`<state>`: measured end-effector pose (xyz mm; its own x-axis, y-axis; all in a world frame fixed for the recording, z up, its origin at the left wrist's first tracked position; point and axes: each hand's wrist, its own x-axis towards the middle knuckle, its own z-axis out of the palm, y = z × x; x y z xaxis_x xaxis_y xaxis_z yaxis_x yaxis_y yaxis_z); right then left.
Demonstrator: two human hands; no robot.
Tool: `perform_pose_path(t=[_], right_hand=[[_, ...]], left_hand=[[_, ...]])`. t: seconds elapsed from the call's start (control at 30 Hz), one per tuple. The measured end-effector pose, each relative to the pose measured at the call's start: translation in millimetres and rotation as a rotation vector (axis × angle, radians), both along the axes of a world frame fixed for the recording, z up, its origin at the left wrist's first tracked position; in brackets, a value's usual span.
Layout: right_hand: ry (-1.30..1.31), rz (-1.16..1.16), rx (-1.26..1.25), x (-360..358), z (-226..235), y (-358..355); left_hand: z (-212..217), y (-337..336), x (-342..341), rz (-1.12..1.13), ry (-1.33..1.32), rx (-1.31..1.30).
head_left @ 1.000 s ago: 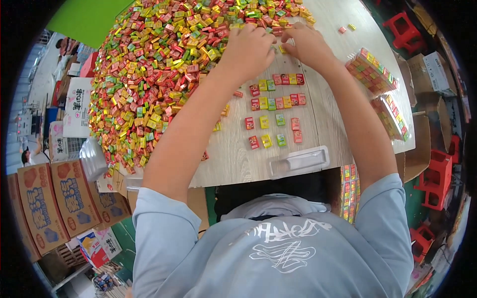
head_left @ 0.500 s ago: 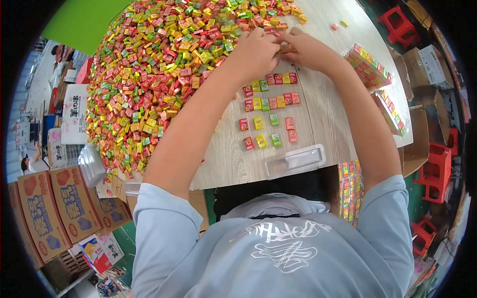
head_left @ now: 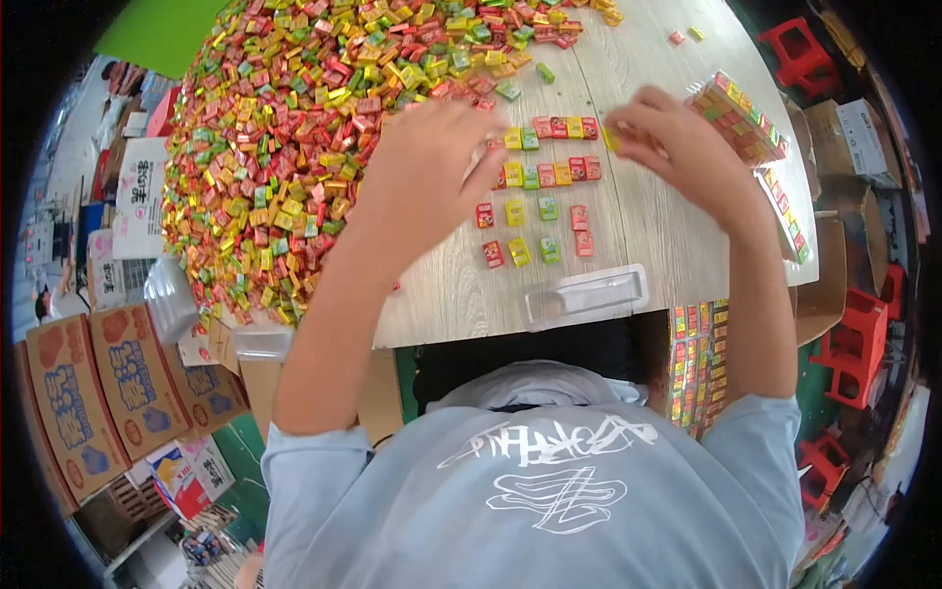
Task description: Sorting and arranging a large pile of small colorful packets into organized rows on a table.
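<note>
- The left hand hovers at the edge of the big heap of small coloured packets, fingers curled and blurred — I cannot tell whether it grips anything.
- The right hand is pinched shut on a small yellow packet, just beside the right end of the sorted rows.
- Those rows of red, yellow and green packets lie flat on the pale wooden table, between the two hands.
- A clear plastic tray sits at the table's near edge — filled trays are stacked to the right.
</note>
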<state>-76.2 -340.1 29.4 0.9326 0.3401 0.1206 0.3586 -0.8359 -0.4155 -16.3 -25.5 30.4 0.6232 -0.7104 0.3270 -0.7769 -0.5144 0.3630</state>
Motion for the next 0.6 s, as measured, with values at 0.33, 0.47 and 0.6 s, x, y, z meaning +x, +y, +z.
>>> perform_pose_path(t=[0.33, 0.47, 0.6], right_hand=[[0.112, -0.059, -0.012, -61.7, -13.9, 34.5], [0.092, -0.070, -0.025, -63.3, -16.4, 41.8], [0.101, -0.059, 0.036, -63.3, -22.0, 47.8]], left_hand=[[-32.7, 25.8, -60.9, 0.142, -0.121, 0.103], [-34.6, 23.4, -60.8, 0.148, -0.046, 0.168], [-41.4, 23.0, -58.2, 0.099, -0.037, 0.082]])
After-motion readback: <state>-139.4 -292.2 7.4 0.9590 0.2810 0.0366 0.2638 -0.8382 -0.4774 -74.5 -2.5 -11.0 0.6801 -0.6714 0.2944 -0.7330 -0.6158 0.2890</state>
